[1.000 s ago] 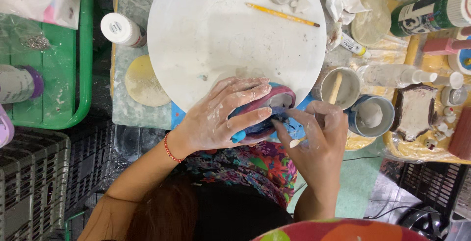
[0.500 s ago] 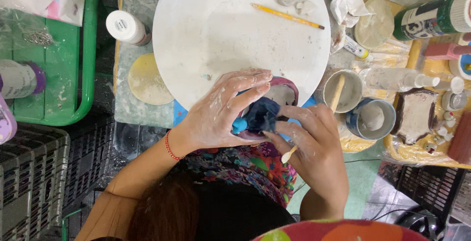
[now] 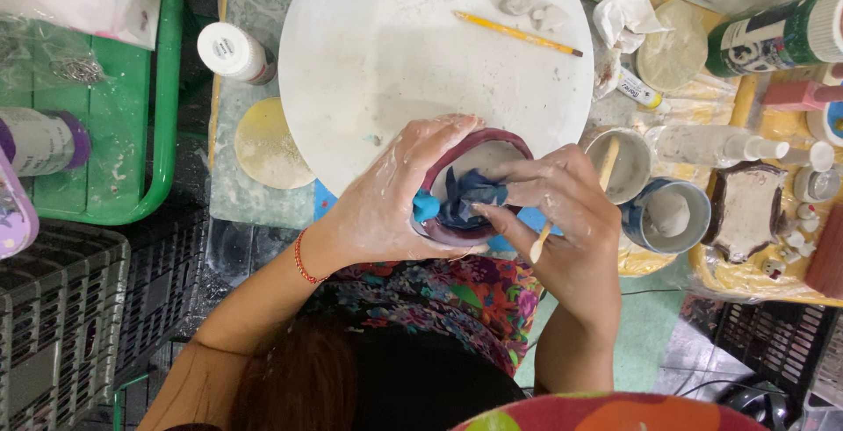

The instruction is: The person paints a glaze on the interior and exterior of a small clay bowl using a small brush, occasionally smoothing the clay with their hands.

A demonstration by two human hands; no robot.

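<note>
Yellow pencil (image 3: 518, 33) on white round board (image 3: 386, 53) — green tray (image 3: 140, 132) leftward

Change noted: bowl (image 3: 474, 185) now tilted open toward camera, pale interior exposed; right hand (image 3: 562, 220) moves from beside the rim to pressing blue cloth (image 3: 470, 198) inside.

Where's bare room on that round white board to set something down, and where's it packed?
The round white board is bare across its middle and left, bordered by the yellow pencil and grey clay lumps at upper right. Its near edge is taken: the left hand and right hand are on the small bowl. To the right, the cups and bottles stand close together.
</note>
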